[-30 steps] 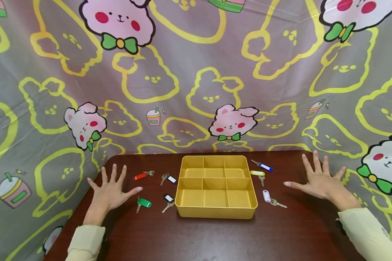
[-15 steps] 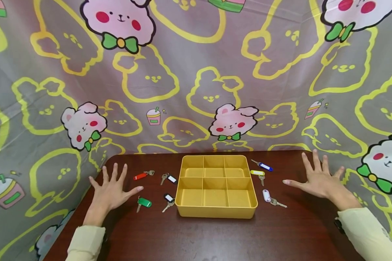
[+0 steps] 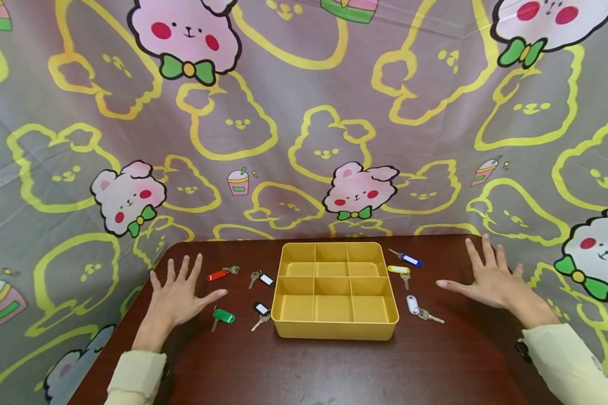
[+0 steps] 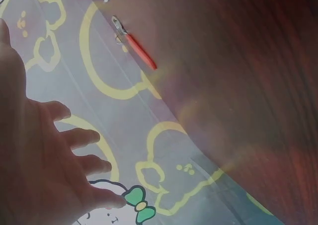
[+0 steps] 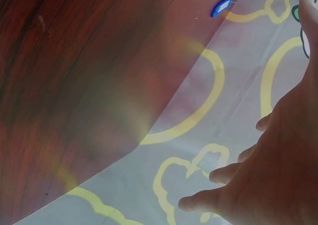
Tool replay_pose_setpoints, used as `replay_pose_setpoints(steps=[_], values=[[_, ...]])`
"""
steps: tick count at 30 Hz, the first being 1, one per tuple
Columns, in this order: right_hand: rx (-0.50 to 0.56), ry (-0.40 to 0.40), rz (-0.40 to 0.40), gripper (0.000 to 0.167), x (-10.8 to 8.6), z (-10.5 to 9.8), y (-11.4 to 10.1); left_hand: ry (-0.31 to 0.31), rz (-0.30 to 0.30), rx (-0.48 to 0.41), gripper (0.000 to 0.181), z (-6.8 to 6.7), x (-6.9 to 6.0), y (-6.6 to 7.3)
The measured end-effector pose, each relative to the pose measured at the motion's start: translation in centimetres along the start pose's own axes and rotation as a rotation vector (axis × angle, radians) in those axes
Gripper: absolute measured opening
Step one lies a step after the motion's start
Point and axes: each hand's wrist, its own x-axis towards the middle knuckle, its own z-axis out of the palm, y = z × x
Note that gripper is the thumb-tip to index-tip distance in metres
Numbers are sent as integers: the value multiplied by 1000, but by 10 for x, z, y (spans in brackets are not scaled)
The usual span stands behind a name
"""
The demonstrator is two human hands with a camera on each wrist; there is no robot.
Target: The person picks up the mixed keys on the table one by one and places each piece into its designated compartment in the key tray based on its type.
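Note:
My left hand (image 3: 174,299), fingers spread, is at the table's left side and holds nothing. Nearest to it are a key with a green tag (image 3: 224,316) and a key with a red tag (image 3: 217,275); the red tag (image 4: 141,52) also shows in the left wrist view. Two keys with black-edged tags (image 3: 266,279) lie closer to the box. On the right, my right hand (image 3: 495,283) is spread too, with nothing in it. Between it and the box lie keys with a blue tag (image 3: 411,260), a yellow tag (image 3: 398,270) and a white tag (image 3: 412,305).
A yellow box (image 3: 334,331) with several compartments stands mid-table, its compartments showing bare bottoms. The dark wooden table (image 3: 304,371) ends at the back and sides against a patterned cloth (image 3: 284,135) that hangs around it.
My left hand has shifted slightly to the right, and the right hand slightly to the left. The keys and box lie where they were.

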Motion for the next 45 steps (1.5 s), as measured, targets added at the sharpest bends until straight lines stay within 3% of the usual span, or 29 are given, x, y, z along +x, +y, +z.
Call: replay_pose_setpoints(steps=[10,22,28,32,39,45], values=[[18,48,-21,145,-3,0,-9,36,35,15,121,-2,0,11],[-28,43,-47,142,0,-1,-16,80,68,12,121,-6,-1,22],[-31,63,-92,141,4,-1,-20,54,52,-80,120,-5,1,28],[-25,98,-124,136,5,-2,-25,35,54,-159,113,-7,2,36],[-9,91,-142,130,10,-5,-34,16,92,-172,110,-8,0,54],[-5,67,-150,119,12,-5,-39,39,159,-187,107,-9,-5,72]])
